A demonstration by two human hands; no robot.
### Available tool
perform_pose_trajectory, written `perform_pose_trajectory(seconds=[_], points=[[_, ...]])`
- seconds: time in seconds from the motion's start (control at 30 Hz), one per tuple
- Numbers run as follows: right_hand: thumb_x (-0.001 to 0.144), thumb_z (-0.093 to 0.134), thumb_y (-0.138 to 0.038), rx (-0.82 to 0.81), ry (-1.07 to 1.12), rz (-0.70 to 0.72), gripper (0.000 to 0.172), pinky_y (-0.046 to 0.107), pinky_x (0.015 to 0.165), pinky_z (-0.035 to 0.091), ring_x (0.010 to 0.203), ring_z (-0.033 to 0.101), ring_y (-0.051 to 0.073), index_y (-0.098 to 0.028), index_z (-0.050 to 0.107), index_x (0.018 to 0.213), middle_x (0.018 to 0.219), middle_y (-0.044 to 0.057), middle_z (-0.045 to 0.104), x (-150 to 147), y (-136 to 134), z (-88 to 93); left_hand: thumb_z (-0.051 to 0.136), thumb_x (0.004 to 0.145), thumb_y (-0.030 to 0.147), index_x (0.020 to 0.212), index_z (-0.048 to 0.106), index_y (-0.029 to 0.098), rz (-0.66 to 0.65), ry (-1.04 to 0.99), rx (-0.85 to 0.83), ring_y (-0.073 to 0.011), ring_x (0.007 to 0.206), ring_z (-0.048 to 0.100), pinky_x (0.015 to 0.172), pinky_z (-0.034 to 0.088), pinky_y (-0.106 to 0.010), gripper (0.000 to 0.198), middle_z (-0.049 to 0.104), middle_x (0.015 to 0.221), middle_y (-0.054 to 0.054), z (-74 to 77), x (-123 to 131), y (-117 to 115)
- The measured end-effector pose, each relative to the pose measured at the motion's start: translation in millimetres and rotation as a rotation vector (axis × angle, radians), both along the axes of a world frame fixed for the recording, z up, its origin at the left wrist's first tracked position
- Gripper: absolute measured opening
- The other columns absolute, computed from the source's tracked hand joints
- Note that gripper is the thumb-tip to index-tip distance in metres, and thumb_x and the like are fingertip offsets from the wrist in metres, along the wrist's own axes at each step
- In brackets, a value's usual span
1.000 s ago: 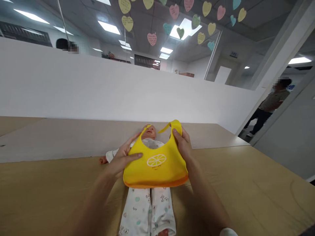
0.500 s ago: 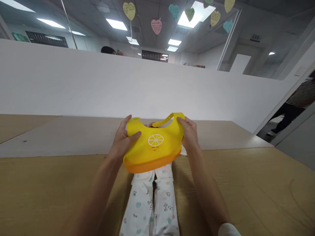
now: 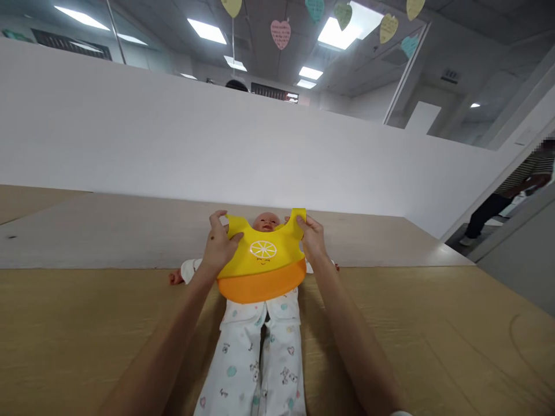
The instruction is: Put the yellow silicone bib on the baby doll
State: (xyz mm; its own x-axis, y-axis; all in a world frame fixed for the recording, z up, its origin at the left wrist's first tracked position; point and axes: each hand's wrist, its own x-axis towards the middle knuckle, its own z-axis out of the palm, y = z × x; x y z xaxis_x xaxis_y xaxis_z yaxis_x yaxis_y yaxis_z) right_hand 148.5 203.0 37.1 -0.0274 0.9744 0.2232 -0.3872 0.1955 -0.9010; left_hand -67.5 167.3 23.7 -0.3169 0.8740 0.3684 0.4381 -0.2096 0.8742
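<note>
A baby doll in white printed pyjamas lies on its back on the wooden table, head away from me. A yellow silicone bib with a lemon-slice print and an orange pocket rests over its chest, neck straps up beside the head. My left hand grips the bib's left strap and shoulder. My right hand grips the right strap.
A white partition wall runs behind the table. A person in a striped top stands at the far right in a doorway. Paper hearts hang from the ceiling. Another person's head shows above the partition.
The bib has moved from held up in front of the doll down onto its chest, with the straps now at either side of the doll's head. Both hands moved forward with it.
</note>
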Motion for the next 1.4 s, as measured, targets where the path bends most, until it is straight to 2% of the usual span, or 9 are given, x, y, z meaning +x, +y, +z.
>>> perform_pose_trajectory(seconds=[0.13,0.3,0.47,0.63,0.83,1.0,1.13,1.3,1.4], points=[[0.059,0.071,-0.046,-0.012,0.007,-0.029,0.047,0.026,0.070,0.051,0.080,0.061,0.016,-0.011,0.063,0.088,0.098,0.009,0.065,3.3,-2.1,4.8,0.075,0.064,0.026,0.126,0.031,0.019,0.020,-0.289,-0.170,-0.0163,0.067,0.065,0.064,0.055,-0.031,0.077,0.066,0.098,-0.010,8.4,7.6,-3.0],[0.056,0.065,-0.037,-0.138,0.007,-0.038,0.039,0.026,0.066,0.050,0.073,0.061,0.016,-0.010,0.062,0.084,0.090,0.009,0.065,6.0,-0.4,3.6,0.080,0.056,0.030,0.097,0.057,0.012,-0.283,-0.587,-0.378,-0.0217,0.068,0.067,0.060,0.055,-0.031,0.050,0.069,0.090,-0.013,20.3,9.3,-14.1],[0.060,0.069,-0.040,-0.102,-0.156,0.122,0.037,0.022,0.067,0.047,0.073,0.059,0.014,-0.009,0.062,0.079,0.085,0.009,0.064,18.1,-0.6,0.3,0.080,0.058,0.036,0.094,0.063,0.013,-0.406,-0.545,-0.393,-0.0215,0.069,0.068,0.061,0.056,-0.030,0.045,0.071,0.092,-0.011,19.3,5.3,-21.6],[0.065,0.073,-0.044,-0.001,-0.333,0.341,0.043,0.019,0.071,0.045,0.082,0.058,0.012,-0.008,0.067,0.087,0.097,0.009,0.064,31.1,6.6,-12.6,0.081,0.056,0.042,0.096,0.062,0.013,-0.376,-0.522,-0.284,-0.0210,0.069,0.067,0.060,0.055,-0.031,0.052,0.071,0.088,-0.009,9.9,6.0,-17.5],[0.058,0.081,-0.042,-0.035,-0.459,0.460,0.055,0.019,0.074,0.044,0.085,0.057,0.012,-0.009,0.070,0.101,0.102,0.007,0.063,38.6,24.5,-39.7,0.081,0.055,0.045,0.090,0.064,0.012,-0.389,-0.499,-0.301,-0.0192,0.065,0.064,0.056,0.053,-0.028,0.051,0.070,0.085,-0.009,1.5,4.6,-12.9],[0.057,0.081,-0.044,-0.020,-0.494,0.519,0.058,0.020,0.078,0.045,0.089,0.058,0.013,-0.011,0.069,0.103,0.103,0.007,0.064,42.6,23.5,-43.6,0.082,0.054,0.046,0.091,0.064,0.012,-0.395,-0.524,-0.307,-0.0193,0.066,0.065,0.058,0.053,-0.028,0.054,0.070,0.085,-0.008,1.9,6.1,-13.8],[0.059,0.080,-0.038,0.063,-0.545,0.478,0.051,0.018,0.079,0.046,0.089,0.057,0.010,-0.013,0.067,0.103,0.108,0.005,0.062,38.0,21.9,-41.3,0.081,0.055,0.047,0.093,0.063,0.012,-0.402,-0.506,-0.309,-0.0192,0.067,0.065,0.058,0.053,-0.028,0.054,0.070,0.088,-0.009,-2.4,4.8,-10.8],[0.061,0.073,-0.050,0.010,-0.484,0.221,0.048,0.017,0.058,0.041,0.063,0.049,0.007,-0.010,0.058,0.082,0.077,0.002,0.059,29.8,17.9,-32.5,0.080,0.054,0.050,0.090,0.064,0.013,-0.374,-0.434,-0.260,-0.0190,0.065,0.063,0.057,0.052,-0.027,0.055,0.069,0.085,-0.007,-6.5,2.5,-6.5],[0.063,0.071,-0.054,-0.048,-0.425,0.187,0.051,0.017,0.052,0.038,0.060,0.048,0.007,-0.011,0.055,0.086,0.075,0.003,0.056,28.7,10.2,-22.4,0.079,0.056,0.048,0.094,0.064,0.013,-0.352,-0.423,-0.216,-0.0185,0.066,0.063,0.057,0.051,-0.026,0.054,0.069,0.085,-0.007,-1.9,2.9,-8.5]])
